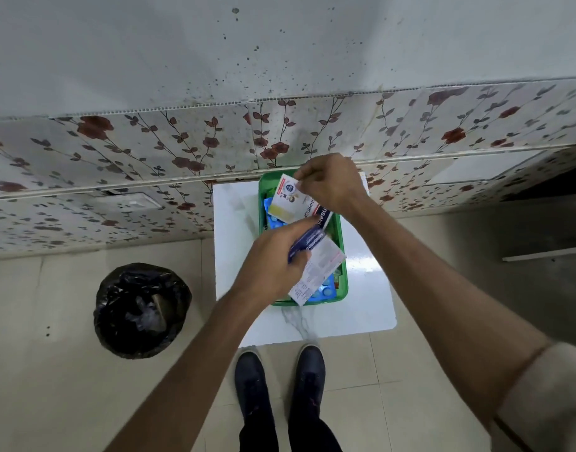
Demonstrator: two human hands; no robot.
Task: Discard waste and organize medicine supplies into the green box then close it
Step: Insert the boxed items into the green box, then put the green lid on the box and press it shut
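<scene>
At centre frame, on a small white table (364, 308) against a flowered wall: green box (342, 272), open, packed with blue blister packs (275, 220) and cartons. Above it, right hand (332, 185), fingers pinched on a white bandage packet (294, 200); left hand (273, 265), fingers closed around a blue-and-white medicine carton (316, 265). Lower left, on the floor well apart from the table: black-lined bin (141, 309). Bottom centre: dark shoes (280, 373).
</scene>
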